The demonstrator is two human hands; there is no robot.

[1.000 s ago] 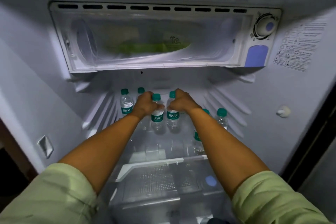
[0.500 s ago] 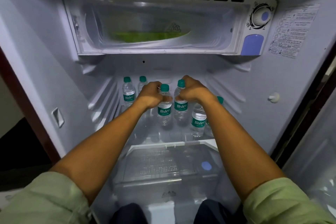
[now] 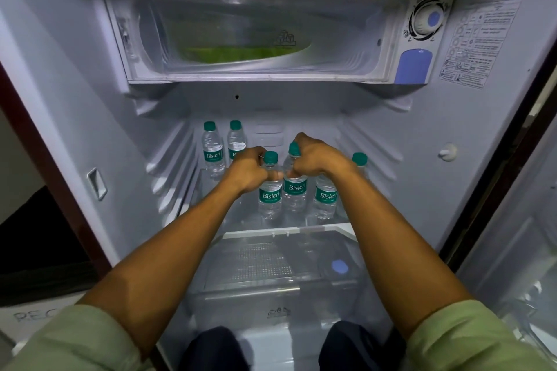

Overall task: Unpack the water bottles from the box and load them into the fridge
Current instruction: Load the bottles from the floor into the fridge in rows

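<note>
Nearest, each hand grips one upright bottle by its neck on the shelf (image 3: 337, 227): left hand (image 3: 245, 170) on the left bottle (image 3: 270, 193), right hand (image 3: 313, 159) on its touching neighbour (image 3: 294, 190). Farther left, two bottles (image 3: 224, 146) stand at the back.

right forearm (image 3: 388, 238) covers most of the far-right bottle (image 3: 359, 159), only the cap shows; sticker text (image 3: 473, 42) upper right way too tiny to read; box writing (image 3: 33, 315) bottom left cut off by the sleeve
</note>
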